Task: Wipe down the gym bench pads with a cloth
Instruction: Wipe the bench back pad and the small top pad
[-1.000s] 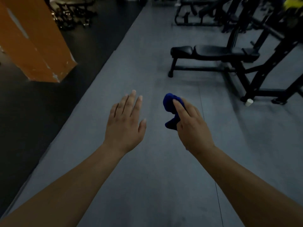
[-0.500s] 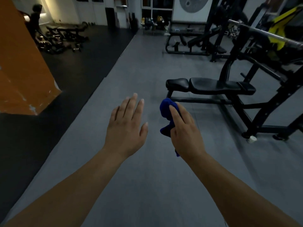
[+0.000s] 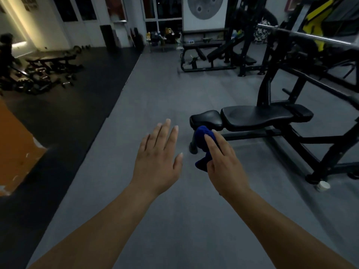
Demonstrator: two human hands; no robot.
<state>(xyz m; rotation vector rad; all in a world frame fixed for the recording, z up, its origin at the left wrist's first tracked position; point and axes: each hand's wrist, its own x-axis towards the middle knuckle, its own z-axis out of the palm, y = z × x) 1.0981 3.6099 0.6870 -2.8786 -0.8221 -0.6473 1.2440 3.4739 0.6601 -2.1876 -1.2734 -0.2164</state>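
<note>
Much of the blue cloth is tucked behind the right hand, so only its top and one low corner peek out. That hand's thumb cannot be seen. The cloth also covers part of the bench leg.

The left arm and the right arm both run off the bottom edge. The silver bar is cut off at the right edge, and the orange block at the left edge.

A dark shape far left is blurry; it may be a person. The weights on the black floor are smeared. The little things by the far windows are too small to tell.
</note>
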